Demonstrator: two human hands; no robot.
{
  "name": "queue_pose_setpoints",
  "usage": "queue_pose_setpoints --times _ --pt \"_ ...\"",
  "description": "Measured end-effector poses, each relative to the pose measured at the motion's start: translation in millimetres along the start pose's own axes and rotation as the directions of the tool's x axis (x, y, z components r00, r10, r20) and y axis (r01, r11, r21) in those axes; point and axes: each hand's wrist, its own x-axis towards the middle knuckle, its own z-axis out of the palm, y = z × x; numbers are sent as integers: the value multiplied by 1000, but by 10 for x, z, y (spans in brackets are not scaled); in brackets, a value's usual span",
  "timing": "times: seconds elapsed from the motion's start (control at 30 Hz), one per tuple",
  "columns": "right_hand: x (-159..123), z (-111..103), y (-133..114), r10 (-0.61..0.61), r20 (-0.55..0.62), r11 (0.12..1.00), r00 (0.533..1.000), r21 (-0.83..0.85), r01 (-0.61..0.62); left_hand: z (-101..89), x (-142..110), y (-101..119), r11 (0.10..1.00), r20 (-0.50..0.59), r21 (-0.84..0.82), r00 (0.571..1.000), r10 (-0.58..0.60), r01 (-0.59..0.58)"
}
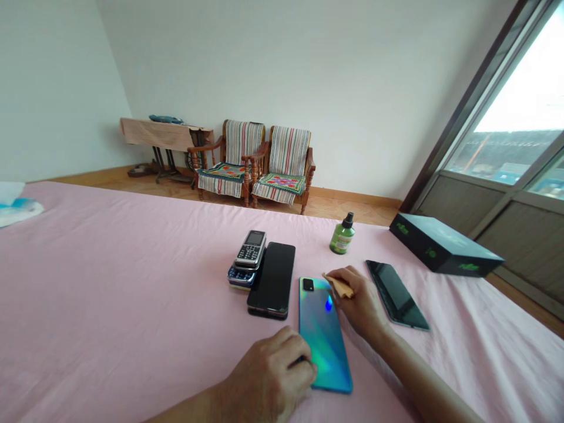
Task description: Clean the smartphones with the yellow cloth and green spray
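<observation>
A shiny blue smartphone point(324, 346) lies back side up on the pink sheet, its dark camera block at the top left corner. My left hand point(275, 371) is closed, with the curled fingers and thumb gripping the phone's lower left edge. In my right hand point(356, 296) a small folded tan cloth point(340, 286) is pinched at the phone's upper right edge. Just left of it lies a black smartphone point(272, 279). Beside that, a silver keypad phone point(251, 249) rests partly on a blue keypad phone point(241, 277). Another dark smartphone point(398, 296) lies right of my right hand.
A green spray bottle point(342, 235) with a black top stands upright beyond my right hand. At the right edge of the pink sheet point(132, 282) sits a black box point(443, 247). Two wooden chairs point(282, 167) and a cloth-covered table point(163, 135) stand by the wall.
</observation>
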Motion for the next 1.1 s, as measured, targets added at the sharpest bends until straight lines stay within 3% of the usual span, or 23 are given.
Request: queue_pose_setpoints --times 0.23,0.6,0.83,1.03,1.1 --pt "50 114 -8 -9 63 1000 998 1 9 0 -20 65 999 -19 -10 999 -51 51" --pt "-60 103 -168 -113 204 980 972 -136 143 13 -26 64 997 -22 26 997 -69 69" --pt "-103 42 -280 -107 262 994 959 1 111 26 1 20 999 -34 13 999 -41 42" --pt "4 85 -195 28 78 996 997 -84 -21 9 -26 5 1000 4 -13 1000 -19 19" --pt "45 126 -132 44 69 994 997 -106 -37 4 -22 6 1000 4 -18 1000 -12 12"
